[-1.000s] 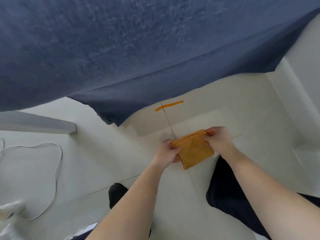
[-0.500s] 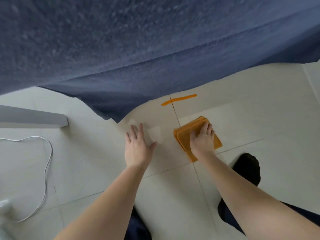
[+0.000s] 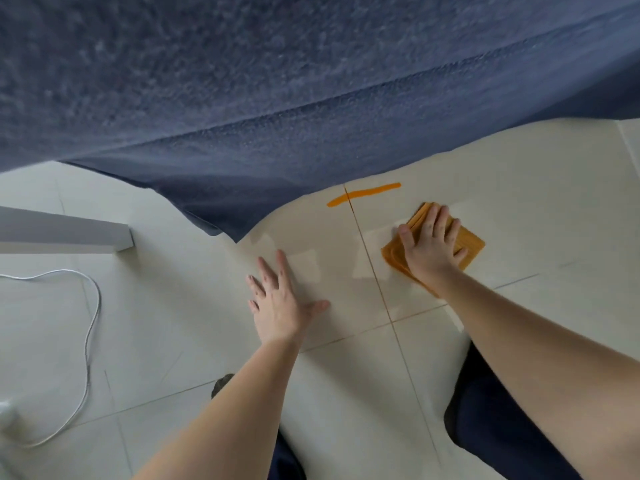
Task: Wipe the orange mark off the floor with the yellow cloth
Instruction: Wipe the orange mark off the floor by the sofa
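Note:
An orange mark [image 3: 363, 194], a short streak, lies across a tile joint on the pale floor. The folded yellow cloth [image 3: 467, 245] rests flat on the floor just below and right of the mark. My right hand [image 3: 429, 245] presses down on the cloth with fingers spread, palm flat. My left hand [image 3: 280, 303] is flat on the bare tile to the left of the joint, fingers apart, holding nothing. Cloth and mark are apart.
A dark blue fabric [image 3: 277, 98] hangs over the top of the view and hides the floor beyond the mark. A white furniture leg [image 3: 69, 233] and a white cable [image 3: 90, 323] lie at the left. My dark-clad knees [image 3: 502, 427] are at the bottom.
Both hands held the cloth in the air a second ago. The cloth then went down onto the floor under my right hand, my left hand let go and spread on the tile. The view has shifted.

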A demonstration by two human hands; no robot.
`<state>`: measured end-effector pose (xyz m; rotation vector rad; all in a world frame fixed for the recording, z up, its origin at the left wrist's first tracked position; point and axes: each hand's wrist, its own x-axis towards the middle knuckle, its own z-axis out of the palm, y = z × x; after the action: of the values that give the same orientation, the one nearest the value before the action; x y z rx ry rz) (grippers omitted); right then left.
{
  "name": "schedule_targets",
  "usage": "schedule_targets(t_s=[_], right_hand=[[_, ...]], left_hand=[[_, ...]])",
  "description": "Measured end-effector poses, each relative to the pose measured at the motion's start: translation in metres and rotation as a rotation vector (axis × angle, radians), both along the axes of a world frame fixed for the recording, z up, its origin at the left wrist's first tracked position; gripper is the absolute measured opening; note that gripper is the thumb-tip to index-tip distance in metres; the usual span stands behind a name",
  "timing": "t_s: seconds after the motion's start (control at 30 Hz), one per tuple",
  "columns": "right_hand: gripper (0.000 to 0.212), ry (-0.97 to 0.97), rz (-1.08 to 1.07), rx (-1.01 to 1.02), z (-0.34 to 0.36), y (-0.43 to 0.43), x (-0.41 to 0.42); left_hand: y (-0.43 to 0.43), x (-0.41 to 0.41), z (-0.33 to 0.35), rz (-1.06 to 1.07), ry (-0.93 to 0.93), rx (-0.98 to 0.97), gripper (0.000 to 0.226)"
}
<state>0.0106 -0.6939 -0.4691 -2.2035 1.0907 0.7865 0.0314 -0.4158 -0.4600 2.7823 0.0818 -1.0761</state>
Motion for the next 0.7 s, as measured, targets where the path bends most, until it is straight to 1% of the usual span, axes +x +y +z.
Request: schedule_targets(t_s=[0.1,0.23,0.3,0.4,0.5,0.63,0.7], right_hand=[[0.088,0.009,0.052,-0.017,-0.001,-0.013,0.027],[0.087,-0.005,0.182,-0.018,-0.002,-0.008,0.062],[0.087,-0.023,0.284,-0.014,-0.004,-0.002,0.065],[0.086,-0.024,0.392,-0.030,-0.007,0.002,0.042],[0.086,-0.008,0.396,-0.031,-0.008,-0.009,0.027],[0.087,-0.012,0.263,-0.044,-0.009,-0.008,0.062],[0.088,-0.032,0.313,-0.039,-0.008,0.002,0.070]], left_hand=[[0.002,-0.006,-0.001,0.021,0.026,0.073,0.142],[0.002,-0.005,-0.005,0.053,0.097,0.042,0.145],[0.000,-0.005,-0.005,0.067,0.119,0.028,0.146],[-0.001,-0.005,-0.006,0.084,0.131,0.004,0.145],[-0.001,-0.004,-0.006,0.103,0.135,-0.007,0.144],[-0.001,-0.006,-0.006,0.108,0.126,-0.017,0.143],[0.001,-0.006,-0.006,0.104,0.120,-0.021,0.142]])
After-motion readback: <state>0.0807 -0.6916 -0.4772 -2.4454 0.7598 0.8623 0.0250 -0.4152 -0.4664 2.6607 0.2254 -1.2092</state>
